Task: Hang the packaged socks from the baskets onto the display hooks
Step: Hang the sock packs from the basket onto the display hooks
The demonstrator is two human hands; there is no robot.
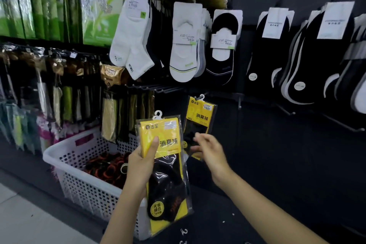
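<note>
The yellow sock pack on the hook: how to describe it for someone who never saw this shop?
On the black display wall, look below the white low-cut socks. The hanging pack, yellow card over black socks, is on a hook; its twin is gripped by the left hand.

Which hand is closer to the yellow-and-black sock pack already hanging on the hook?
Right. The right hand is at the lower edge of the hanging yellow-and-black sock pack; the left hand is lower-left of it, gripping a second matching pack.
</note>
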